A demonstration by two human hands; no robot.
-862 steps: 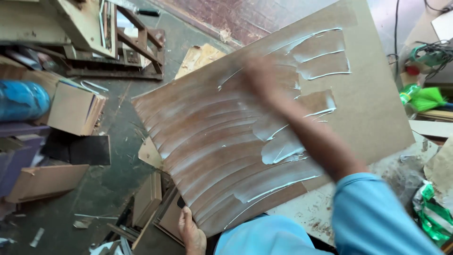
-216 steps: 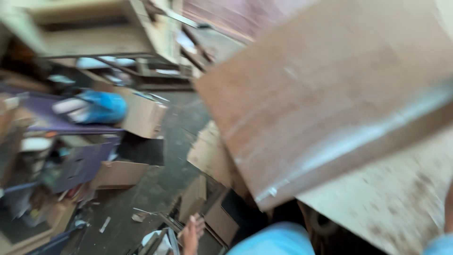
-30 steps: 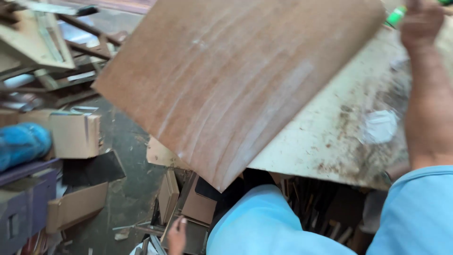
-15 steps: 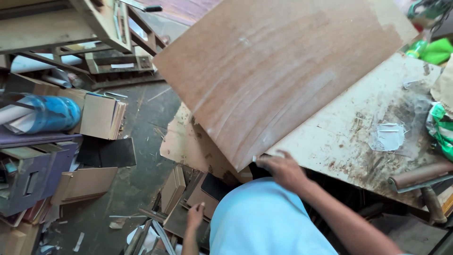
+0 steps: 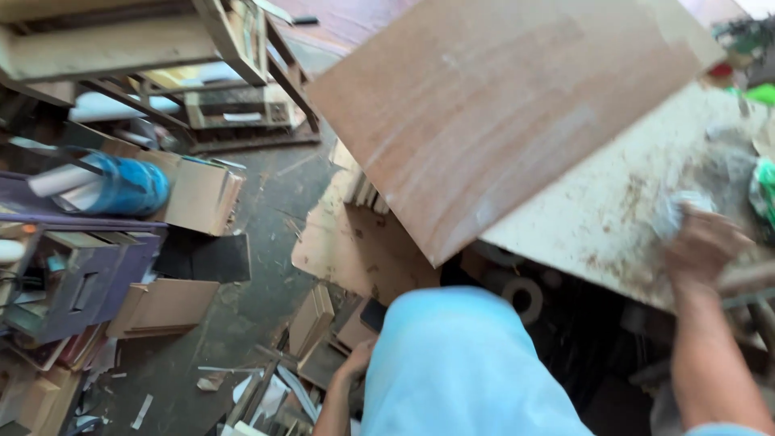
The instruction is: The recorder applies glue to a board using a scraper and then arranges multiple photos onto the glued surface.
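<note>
At the far left of the frame a purple box stands open toward the camera, with small items inside too blurred to tell apart. Just above it a blue roll lies on its side with pale paper tubes stuck in its end. Beside that, a cardboard box sits on the dark floor; flat wood offcuts lie below it.

In the upper left, a wooden frame stands over more clutter.

At the bottom centre, the left hand hangs low beside the person's pale blue clothing, close to a stack of small boards. Whether it grips anything cannot be told.

Across the upper middle, a large brown board lies tilted, its lower corner jutting out past the edge of the worktable. The tabletop is pale and stained.

At the right, the right hand rests on the tabletop, fingers curled over a crumpled white rag. It is well apart from the board. Green plastic shows at the right edge.
</note>
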